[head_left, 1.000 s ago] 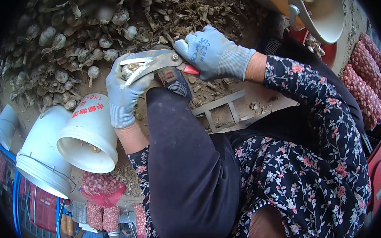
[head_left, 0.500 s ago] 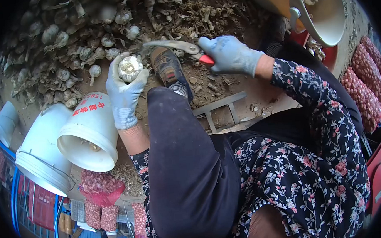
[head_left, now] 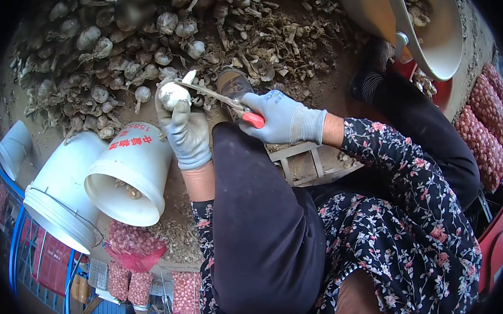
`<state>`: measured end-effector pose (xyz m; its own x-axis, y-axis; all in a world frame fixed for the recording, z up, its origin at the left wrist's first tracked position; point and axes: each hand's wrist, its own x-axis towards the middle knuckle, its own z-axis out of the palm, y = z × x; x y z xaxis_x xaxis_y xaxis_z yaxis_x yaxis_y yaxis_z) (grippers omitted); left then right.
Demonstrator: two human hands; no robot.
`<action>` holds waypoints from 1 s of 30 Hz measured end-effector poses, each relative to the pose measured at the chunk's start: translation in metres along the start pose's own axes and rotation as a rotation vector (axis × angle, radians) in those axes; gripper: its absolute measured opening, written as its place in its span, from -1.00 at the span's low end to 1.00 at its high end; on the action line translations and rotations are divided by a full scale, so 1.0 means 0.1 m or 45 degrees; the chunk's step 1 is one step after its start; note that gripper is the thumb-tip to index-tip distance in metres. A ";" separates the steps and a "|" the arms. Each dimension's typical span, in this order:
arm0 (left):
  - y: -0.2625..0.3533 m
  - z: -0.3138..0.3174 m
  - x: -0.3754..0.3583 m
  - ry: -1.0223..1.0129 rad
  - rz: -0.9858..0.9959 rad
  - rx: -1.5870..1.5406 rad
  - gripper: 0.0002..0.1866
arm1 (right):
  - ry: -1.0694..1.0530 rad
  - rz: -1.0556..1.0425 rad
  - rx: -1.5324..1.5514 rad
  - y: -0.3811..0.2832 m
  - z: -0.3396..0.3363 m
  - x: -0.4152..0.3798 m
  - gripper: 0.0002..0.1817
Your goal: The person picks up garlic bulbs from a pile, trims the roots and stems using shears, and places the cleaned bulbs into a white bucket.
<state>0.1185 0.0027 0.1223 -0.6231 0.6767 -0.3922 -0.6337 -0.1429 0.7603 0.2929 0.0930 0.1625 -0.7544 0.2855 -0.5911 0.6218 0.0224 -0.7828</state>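
My left hand (head_left: 188,132), in a grey-white work glove, is closed round a white garlic bulb (head_left: 173,95), with the thumb against its near side. My gloved right hand (head_left: 281,118) grips pruning shears by their red handle (head_left: 254,120). The metal jaws of the pruning shears (head_left: 216,96) reach left to the top of the bulb. A pale stub of stem (head_left: 189,77) shows just beyond the jaws. Both hands are above my bent left knee, close to a shoe (head_left: 233,82).
A large heap of garlic with dry stems (head_left: 93,69) covers the ground ahead. To the left, a white bucket with red lettering (head_left: 127,176) lies tipped beside another white bucket (head_left: 64,194). A large pale bucket (head_left: 440,36) is at upper right, near filled red mesh sacks (head_left: 482,137).
My right hand has moved left, bringing the shears from apart to the garlic bulb. My left hand has turned the bulb, so its root face no longer points at me.
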 end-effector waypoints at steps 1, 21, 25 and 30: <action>0.07 -0.01 -0.03 -0.030 -0.074 -0.063 -0.48 | 0.060 0.009 0.067 0.01 0.05 -0.03 -0.65; 0.15 -1.10 1.07 0.250 -0.235 2.795 -0.64 | -0.048 0.235 -0.270 0.20 -0.05 0.02 -0.63; 0.21 -1.09 0.98 0.190 -0.397 1.784 -0.56 | -0.084 0.218 -0.473 0.06 -0.10 0.12 -0.62; 0.45 -0.25 0.32 0.103 -0.241 0.520 -0.45 | 0.086 0.038 -0.809 -0.13 -0.09 0.22 -0.62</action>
<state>0.0590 -0.0002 0.1309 -0.5577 0.6027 -0.5707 -0.5172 0.2854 0.8069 0.2703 0.1074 0.1618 -0.7328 0.3542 -0.5810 0.6613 0.5716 -0.4857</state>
